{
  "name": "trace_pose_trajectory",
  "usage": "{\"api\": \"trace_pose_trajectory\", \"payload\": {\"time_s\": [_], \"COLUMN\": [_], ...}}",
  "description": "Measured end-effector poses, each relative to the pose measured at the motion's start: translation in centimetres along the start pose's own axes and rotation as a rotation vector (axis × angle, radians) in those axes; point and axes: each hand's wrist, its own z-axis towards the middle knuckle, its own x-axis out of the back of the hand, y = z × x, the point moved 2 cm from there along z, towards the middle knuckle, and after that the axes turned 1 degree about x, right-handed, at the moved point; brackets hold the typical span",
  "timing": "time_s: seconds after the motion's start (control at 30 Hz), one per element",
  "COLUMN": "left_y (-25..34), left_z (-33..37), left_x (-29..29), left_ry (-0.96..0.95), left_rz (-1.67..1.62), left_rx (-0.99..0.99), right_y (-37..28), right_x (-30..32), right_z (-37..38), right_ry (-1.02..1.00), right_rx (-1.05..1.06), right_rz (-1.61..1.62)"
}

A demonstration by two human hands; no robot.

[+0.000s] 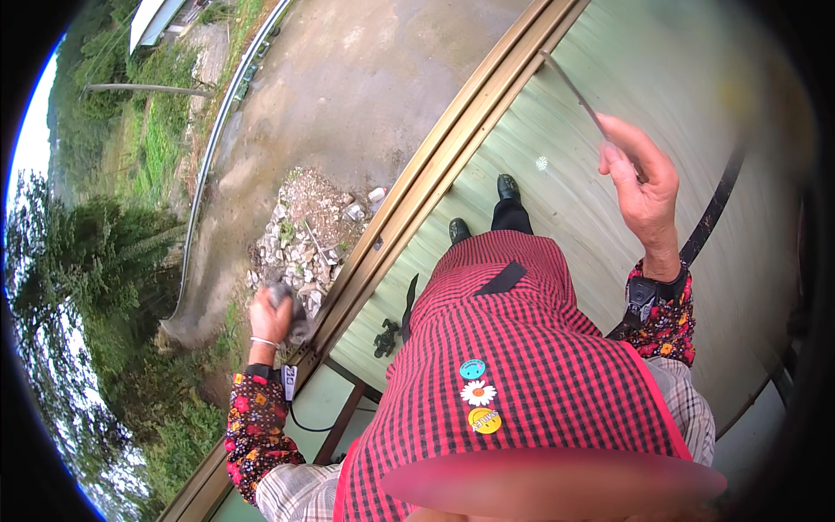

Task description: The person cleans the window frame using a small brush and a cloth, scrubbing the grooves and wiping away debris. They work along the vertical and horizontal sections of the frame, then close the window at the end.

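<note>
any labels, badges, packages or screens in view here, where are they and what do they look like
Round badge: highest of three on the red checked apron, teal-blue.
Flower badge: just under it, white petals, orange centre.
Round badge: lowest, yellow with red marks.
Small tag: at the left sleeve cuff, below the left hand that grips a grey cloth; white rectangle with dark print.
No packages or screens.

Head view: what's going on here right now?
A person in a red checked apron stands on a pale green floor beside a wooden rail. The left hand is closed around a grey cloth, out over the rail. The right hand is raised and pinches a thin, stick-like tool. Below, outside the rail, lies a rubble pile on bare ground.
</note>
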Motion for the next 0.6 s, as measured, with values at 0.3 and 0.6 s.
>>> {"api": "trace_pose_trajectory", "payload": {"time_s": [0.3, 0.6], "left_y": [37.7, 36.7], "left_z": [26.6, 25.7], "left_x": [-2.8, -11.1], "left_ry": [0.317, 0.175], "left_rz": [-0.92, -0.363], "left_rx": [-0.961, -1.176], "right_y": [2.2, 2.1], "right_x": [3.2, 3.8], "right_z": [-4.6, -5.5], "right_ry": [0.171, 0.226], "right_rx": [-0.143, -0.263], "right_rz": [-0.085, -0.126]}}
